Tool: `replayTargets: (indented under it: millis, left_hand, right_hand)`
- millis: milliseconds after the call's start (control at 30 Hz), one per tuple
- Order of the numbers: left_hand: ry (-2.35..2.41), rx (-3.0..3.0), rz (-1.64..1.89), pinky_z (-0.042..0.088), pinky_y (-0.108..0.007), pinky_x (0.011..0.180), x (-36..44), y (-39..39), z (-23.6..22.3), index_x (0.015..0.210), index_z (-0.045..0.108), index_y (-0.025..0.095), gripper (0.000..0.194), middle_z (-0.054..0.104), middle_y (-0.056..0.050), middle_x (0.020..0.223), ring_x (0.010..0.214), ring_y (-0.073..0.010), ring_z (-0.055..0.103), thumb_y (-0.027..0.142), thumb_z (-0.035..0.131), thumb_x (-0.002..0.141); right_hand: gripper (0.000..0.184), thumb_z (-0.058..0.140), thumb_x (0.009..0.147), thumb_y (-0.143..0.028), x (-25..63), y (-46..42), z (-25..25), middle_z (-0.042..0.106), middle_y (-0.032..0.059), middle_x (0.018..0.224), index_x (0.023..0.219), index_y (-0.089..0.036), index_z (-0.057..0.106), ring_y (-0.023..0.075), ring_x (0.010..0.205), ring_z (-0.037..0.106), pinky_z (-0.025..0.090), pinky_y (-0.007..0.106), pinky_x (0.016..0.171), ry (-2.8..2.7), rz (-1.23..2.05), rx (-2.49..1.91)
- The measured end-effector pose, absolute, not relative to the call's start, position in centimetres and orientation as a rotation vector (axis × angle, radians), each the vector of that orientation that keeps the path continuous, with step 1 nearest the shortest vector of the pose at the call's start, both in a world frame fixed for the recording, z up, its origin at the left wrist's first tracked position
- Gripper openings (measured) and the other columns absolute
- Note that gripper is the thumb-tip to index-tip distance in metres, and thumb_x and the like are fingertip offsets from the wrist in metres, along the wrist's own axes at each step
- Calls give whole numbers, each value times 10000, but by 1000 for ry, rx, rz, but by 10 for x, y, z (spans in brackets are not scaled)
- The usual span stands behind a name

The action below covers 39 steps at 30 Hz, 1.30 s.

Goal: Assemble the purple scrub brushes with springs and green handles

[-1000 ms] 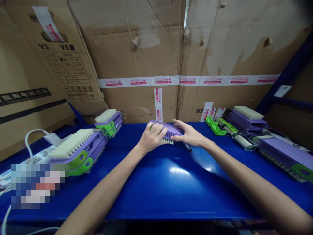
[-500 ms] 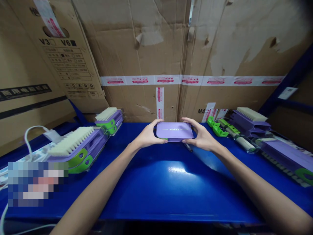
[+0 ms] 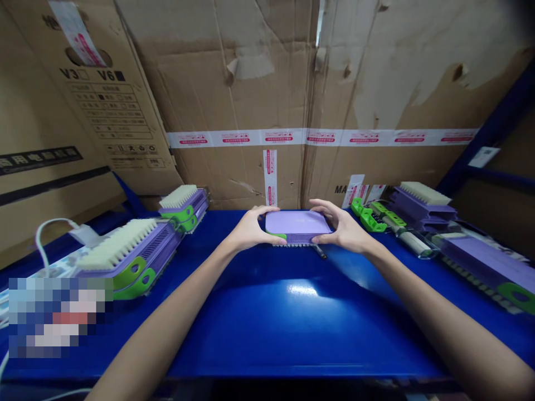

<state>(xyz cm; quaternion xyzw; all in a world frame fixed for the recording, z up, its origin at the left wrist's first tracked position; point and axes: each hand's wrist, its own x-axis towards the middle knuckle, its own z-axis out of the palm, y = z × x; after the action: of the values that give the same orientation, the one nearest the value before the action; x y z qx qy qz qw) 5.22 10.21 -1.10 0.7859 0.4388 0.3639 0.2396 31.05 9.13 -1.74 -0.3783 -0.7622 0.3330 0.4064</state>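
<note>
A glossy blue table (image 3: 292,328) is carrying everything, its far edge running along 12 o'clock and its near edge along 6. From its middle, a pale power strip (image 3: 64,262) is lying toward 9 o'clock, a blurred patch hiding whatever is near it. Just beside it, a large stack of brushes (image 3: 148,250) is sitting; a smaller stack (image 3: 186,209) is standing at 10. Toward 1, a dark rod (image 3: 321,253) is lying. Green clips (image 3: 373,221), a pale tube (image 3: 416,244) and stacked purple casings (image 3: 422,214) are crowding 2; another brush (image 3: 480,259) is resting toward 3.

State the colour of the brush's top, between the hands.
The brush's top is light purple; the head view shows it best.
</note>
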Motion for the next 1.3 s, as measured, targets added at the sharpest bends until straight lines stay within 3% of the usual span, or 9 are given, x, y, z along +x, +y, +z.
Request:
replayTargets:
  millis: [200,333,433,600,733,833,967,1100,1300]
  left_hand:
    - [1265,2269,1061,449,-419,905,49,106,-10,1140,649,211,684,618,-61,1022,958,-246,578,520,795,547]
    - [1329,2262,1102,429,-409,945,25,117,-13,1230,584,209,664,608,-81,1126,1026,-247,583,559,683,675]
    - [1490,2304,931,417,-410,967,3,129,-26,1268,543,195,681,597,-109,1201,1095,-266,565,584,620,714]
    - [1732,2405,547,379,-508,990,-4,137,-48,1218,588,202,630,581,-142,1229,1185,-335,501,591,592,722]
    - [1550,2334,853,330,-474,1061,15,131,-42,1146,636,256,474,506,-107,1319,1262,-277,444,541,570,773]
    - [1311,2231,1050,348,-429,1070,31,126,-32,1062,671,238,385,563,-82,1258,1207,-230,509,487,588,781]
    - [1183,2150,1166,394,-403,1044,47,123,-31,1021,688,181,374,637,-87,1163,1129,-234,570,360,681,693]
    - [1223,1978,1290,495,-373,903,57,122,-36,950,717,155,327,716,-60,967,961,-243,650,170,615,640]
    - [1201,1857,1311,518,-368,818,56,125,-35,808,711,144,193,732,-69,841,854,-242,677,209,639,641]
  right_hand:
    - [870,833,543,-320,317,97,-21,596,94,1189,1308,-228,429,252,1119,560,396,442,1014,-1829,923,-978]
    - [859,841,512,-330,333,104,-21,603,92,1178,1273,-231,455,258,1105,571,413,434,1003,-1695,865,-1039]
    - [884,846,488,-334,344,108,-23,602,103,1175,1273,-218,455,269,1095,577,422,444,991,-1615,860,-1088]
    - [896,847,496,-311,343,109,-24,584,108,1208,1294,-210,453,266,1131,553,390,442,1024,-1690,784,-1107]
    - [868,833,533,-308,332,105,-21,589,88,1187,1304,-230,442,256,1113,556,398,448,1016,-1778,775,-1033]
    - [847,826,549,-322,324,102,-18,600,81,1175,1299,-234,442,254,1096,564,401,452,1010,-1791,807,-986]
    - [850,831,546,-309,314,98,-16,595,85,1189,1297,-226,441,251,1108,555,393,447,1015,-1800,839,-952]
    - [843,827,554,-311,304,94,-16,587,86,1195,1300,-232,444,252,1112,552,392,460,1012,-1820,841,-958]
    - [858,833,539,-319,307,98,-18,600,94,1192,1302,-220,452,247,1092,564,409,436,998,-1805,818,-976]
